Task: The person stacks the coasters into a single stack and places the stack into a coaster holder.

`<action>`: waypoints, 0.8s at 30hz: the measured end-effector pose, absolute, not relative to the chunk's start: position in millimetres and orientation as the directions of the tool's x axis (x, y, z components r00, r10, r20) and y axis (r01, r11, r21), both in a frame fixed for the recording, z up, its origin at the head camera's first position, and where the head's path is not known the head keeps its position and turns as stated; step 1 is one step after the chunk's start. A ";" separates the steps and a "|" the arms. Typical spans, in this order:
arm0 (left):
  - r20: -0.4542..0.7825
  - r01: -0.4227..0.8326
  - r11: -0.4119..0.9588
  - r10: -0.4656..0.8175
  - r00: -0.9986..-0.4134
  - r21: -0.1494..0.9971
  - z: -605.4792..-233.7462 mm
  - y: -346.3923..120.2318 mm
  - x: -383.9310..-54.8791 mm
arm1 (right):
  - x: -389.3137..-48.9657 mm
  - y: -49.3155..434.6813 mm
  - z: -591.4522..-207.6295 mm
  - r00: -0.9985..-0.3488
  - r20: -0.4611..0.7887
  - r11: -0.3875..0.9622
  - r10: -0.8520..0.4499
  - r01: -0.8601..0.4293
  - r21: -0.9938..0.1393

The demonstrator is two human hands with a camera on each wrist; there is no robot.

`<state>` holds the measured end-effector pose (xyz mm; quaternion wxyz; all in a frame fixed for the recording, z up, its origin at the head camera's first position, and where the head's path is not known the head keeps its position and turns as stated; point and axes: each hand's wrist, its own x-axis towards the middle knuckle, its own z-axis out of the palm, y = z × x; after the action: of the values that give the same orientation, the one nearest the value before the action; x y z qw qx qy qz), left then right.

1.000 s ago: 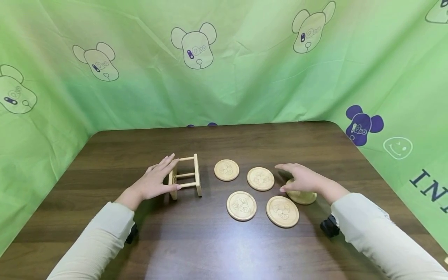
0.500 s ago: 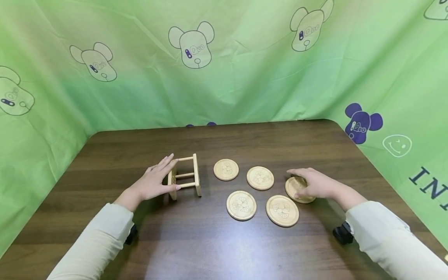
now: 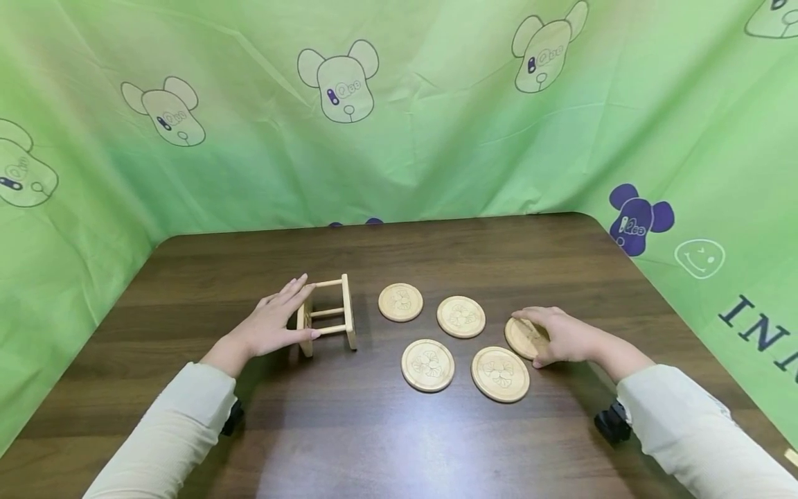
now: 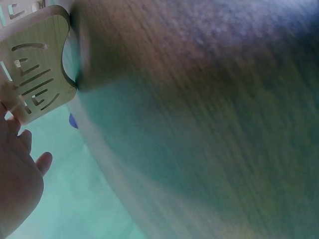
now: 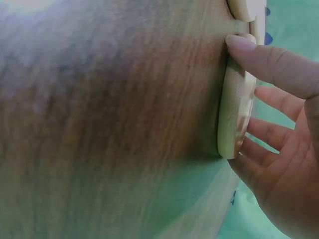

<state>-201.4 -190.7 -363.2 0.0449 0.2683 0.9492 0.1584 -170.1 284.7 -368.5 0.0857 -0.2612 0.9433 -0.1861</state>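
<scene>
My left hand (image 3: 271,322) holds the left side of a small wooden coaster rack (image 3: 349,312), fingers at its far rail and thumb at the near one. In the left wrist view the rack's slotted side panel (image 4: 37,64) shows, my fingers at its edge. My right hand (image 3: 564,337) grips a round wooden coaster (image 3: 522,337) by its rim, thumb at the near edge and fingers reaching over to the far edge. Seen edge-on in the right wrist view, this coaster (image 5: 233,109) lies against the table under my thumb. My palm hides its right part in the head view.
Several more round coasters with a carved leaf pattern lie flat between the hands: one at back left (image 3: 400,302), one at back middle (image 3: 460,317), one in front left (image 3: 427,365), one in front right (image 3: 500,374). A green printed curtain (image 3: 399,159) stands behind the dark wooden table (image 3: 349,436).
My right hand has moved right and closed from hovering over the rightmost coaster to gripping its rim. The left hand stays on the rack.
</scene>
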 end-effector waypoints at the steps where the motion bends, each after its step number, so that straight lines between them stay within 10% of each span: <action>1: 0.000 0.493 0.806 0.522 -0.853 0.327 -363.4 -190.7 -201.3 | -169.6 285.0 -368.5 -0.850 -0.069 0.796 -0.522 -0.457 -0.397; 24: -0.008 0.489 0.791 0.528 -0.849 0.368 -361.0 -190.7 -199.6 | -174.9 280.5 -359.2 -0.848 -0.024 0.799 -0.530 -0.490 -0.348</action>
<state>-199.6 -190.7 -361.0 0.0552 0.2691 0.9447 0.1793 -174.9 280.5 -359.2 0.0602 -0.2692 0.9466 -0.1667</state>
